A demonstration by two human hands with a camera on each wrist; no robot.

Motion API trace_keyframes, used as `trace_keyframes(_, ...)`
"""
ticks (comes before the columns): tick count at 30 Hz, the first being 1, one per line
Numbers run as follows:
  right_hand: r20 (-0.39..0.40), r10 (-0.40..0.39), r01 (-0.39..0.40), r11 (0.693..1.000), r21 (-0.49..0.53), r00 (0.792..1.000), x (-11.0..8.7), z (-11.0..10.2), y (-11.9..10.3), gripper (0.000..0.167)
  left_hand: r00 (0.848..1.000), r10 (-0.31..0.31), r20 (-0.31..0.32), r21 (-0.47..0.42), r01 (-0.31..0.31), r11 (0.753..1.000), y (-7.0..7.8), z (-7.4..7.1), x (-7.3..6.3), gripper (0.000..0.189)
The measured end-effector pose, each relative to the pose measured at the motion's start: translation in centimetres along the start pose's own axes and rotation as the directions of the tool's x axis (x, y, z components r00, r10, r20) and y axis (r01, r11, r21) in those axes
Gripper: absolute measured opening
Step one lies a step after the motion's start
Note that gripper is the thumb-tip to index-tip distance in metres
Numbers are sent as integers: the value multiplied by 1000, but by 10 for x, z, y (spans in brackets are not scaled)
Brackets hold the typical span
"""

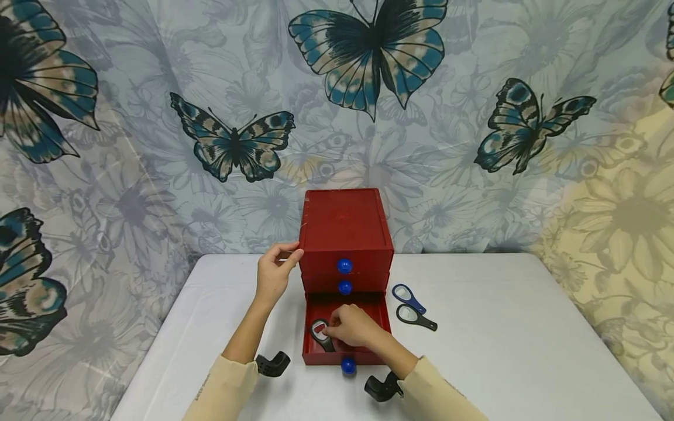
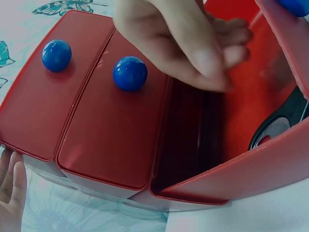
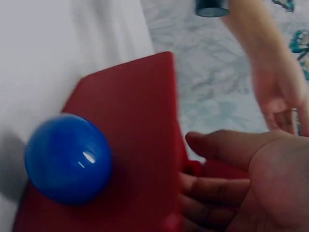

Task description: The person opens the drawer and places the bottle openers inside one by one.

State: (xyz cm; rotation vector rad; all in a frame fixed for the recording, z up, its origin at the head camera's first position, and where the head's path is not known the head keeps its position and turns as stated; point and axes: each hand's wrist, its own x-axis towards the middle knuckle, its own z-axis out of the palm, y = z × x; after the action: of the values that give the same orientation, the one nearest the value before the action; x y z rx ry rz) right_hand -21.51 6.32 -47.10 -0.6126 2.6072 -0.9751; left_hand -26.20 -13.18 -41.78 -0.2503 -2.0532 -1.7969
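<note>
A red three-drawer box point(image 1: 342, 222) with blue ball knobs stands on the table, its bottom drawer point(image 1: 321, 358) pulled out. Inside that drawer, toward the left, lies a black magnifying glass point(image 1: 327, 345). My right hand point(image 1: 358, 327) is over the drawer, fingertips beside the lens; thumb and fingers stand apart in the right wrist view, with nothing seen between them. Along the box's upper left side, my left hand point(image 1: 272, 275) touches the wall with fairly straight fingers point(image 2: 18, 183). The drawer's front panel hides part of the magnifying glass in the left wrist view.
On the white table point(image 1: 484, 351), right of the box, lie a blue magnifying glass point(image 1: 417, 305) and another black magnifying glass point(image 1: 426, 322), close together. A butterfly-print cloth point(image 1: 442, 216) hangs behind the table. Black wrist cameras point(image 1: 274, 365) sit under both forearms.
</note>
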Motion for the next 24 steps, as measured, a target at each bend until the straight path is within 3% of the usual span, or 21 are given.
trace_keyframes(6, 21, -63, 62, 998, 14, 998, -11, -24, 3, 18, 1000, -5, 19, 19, 4, 1000, 25, 0, -6, 25)
trace_keyframes(10, -3, -85, 86, 996, 35, 996, -18, -40, 2, 19, 1000, -9, 20, 19, 9, 1000, 28, -1, -6, 25)
trace_keyframes(15, -30, -126, 128, 990, 62, 992, -28, -61, 2, 21, 1000, -7, 23, 16, 7, 1000, 16, -1, -3, 25)
trace_keyframes(20, -7, -98, 98, 985, 144, 995, -40, -82, 6, 21, 1000, -15, 11, -1, 15, 1000, -5, -1, 2, 25)
trace_keyframes(24, 5, -82, 80, 979, 185, 997, -47, -96, 14, 23, 1000, 3, -1, -4, -3, 1000, -10, -1, 3, 26)
